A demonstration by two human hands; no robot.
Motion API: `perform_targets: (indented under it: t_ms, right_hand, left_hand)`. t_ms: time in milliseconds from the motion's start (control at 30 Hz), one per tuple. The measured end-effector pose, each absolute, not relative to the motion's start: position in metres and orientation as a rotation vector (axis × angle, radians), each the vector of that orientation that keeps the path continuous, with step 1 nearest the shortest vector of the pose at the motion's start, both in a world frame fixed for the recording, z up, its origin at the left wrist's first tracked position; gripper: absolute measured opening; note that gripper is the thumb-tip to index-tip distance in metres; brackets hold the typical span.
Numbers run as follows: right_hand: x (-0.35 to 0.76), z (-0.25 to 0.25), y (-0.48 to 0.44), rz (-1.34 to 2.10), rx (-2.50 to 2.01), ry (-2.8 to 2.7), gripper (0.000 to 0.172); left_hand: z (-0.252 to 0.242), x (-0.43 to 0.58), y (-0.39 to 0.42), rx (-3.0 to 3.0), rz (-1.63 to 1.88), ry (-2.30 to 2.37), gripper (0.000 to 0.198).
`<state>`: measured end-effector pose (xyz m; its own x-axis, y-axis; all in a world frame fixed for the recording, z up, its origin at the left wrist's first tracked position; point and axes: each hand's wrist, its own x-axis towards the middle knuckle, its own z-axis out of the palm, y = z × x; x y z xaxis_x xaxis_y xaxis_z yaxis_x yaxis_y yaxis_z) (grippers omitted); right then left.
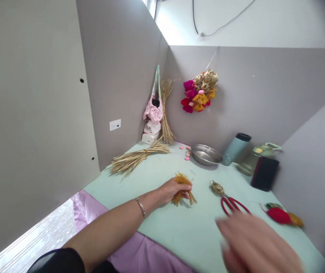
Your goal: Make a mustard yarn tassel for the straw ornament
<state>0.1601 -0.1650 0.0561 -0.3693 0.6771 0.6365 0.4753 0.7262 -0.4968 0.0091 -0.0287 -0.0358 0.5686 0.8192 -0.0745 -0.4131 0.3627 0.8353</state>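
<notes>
My left hand (171,190), with a silver bracelet at its wrist, is closed around a bundle of mustard-yellow yarn (182,178) over the middle of the table. Loose strands stick out above and below the fingers. My right hand (256,242) is smeared by motion at the lower right, so its fingers cannot be made out. Just beyond it lie red-handled scissors (227,203), partly hidden by the hand. Against their blades rests a small woven straw piece (217,188).
A tied straw bundle (135,159) lies at the left. Behind stand a metal bowl (207,154), pink pieces (187,158), a blue tumbler (236,148), a green jug (246,167) and a dark tablet-like object (264,173). Red yarn (278,215) lies right. Pompoms (200,100) hang on the wall.
</notes>
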Motion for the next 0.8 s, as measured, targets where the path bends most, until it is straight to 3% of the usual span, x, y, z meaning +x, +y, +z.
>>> perform_targets:
  t_ms: [67,200,400,600,800]
  right_hand:
    - [0.158,0.057,-0.131,0.206,-1.054,-1.988,0.005]
    - [0.164,0.038,-0.077,0.423,-1.389,-1.926,0.026]
    - [0.175,0.007,-0.066,0.697,-1.429,-1.989,0.016]
    - [0.173,0.008,-0.068,0.721,-1.419,-1.86,0.009]
    - [0.169,0.003,-0.065,0.785,-1.371,-1.726,0.015]
  left_hand:
    - [-0.036,0.009,-0.029,0.881,0.854,0.543,0.031]
    - [-0.037,0.011,-0.03,0.889,0.889,0.553,0.029]
    - [-0.041,0.013,-0.027,0.909,0.887,0.537,0.031]
    - [-0.043,0.012,-0.028,0.939,0.887,0.527,0.032]
    - [-0.038,0.011,-0.031,0.964,0.854,0.517,0.031]
